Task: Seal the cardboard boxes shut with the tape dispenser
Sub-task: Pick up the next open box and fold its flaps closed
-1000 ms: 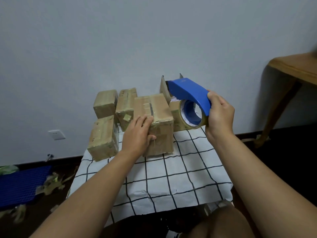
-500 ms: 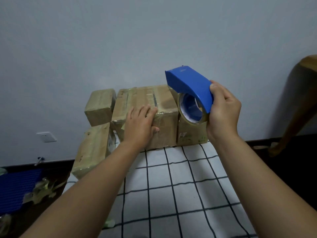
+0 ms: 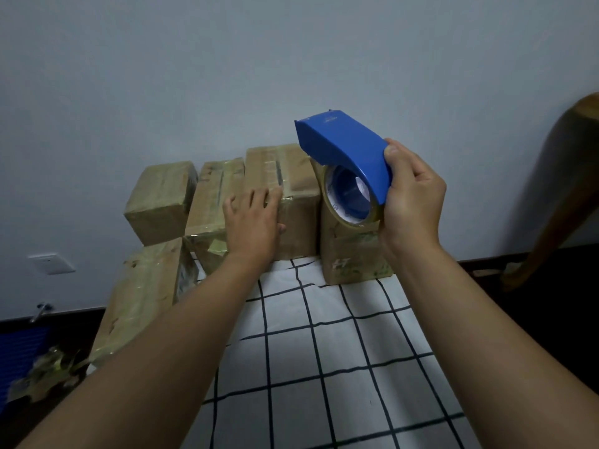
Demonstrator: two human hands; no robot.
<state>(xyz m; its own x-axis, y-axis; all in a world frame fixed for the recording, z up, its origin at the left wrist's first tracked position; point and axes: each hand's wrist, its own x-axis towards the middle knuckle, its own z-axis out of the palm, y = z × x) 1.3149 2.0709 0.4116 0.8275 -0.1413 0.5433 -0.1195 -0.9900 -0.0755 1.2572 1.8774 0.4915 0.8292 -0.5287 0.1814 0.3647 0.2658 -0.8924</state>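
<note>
Blue tape dispenser (image 3: 343, 150), brown boxes (image 3: 291, 189), black-gridded white cloth (image 3: 324, 367)

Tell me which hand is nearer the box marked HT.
Right. The right hand holds the tape dispenser just above that box; the left hand rests on the neighbouring box.

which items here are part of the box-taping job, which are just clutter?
Job:
- blue plastic tape dispenser, held in right hand
- brown taped cardboard box under left hand
- brown cardboard box marked HT
- three other brown cardboard boxes, left

Lying about:
- crumpled tape scraps on floor
- blue plastic mesh crate
- wooden furniture leg
</note>
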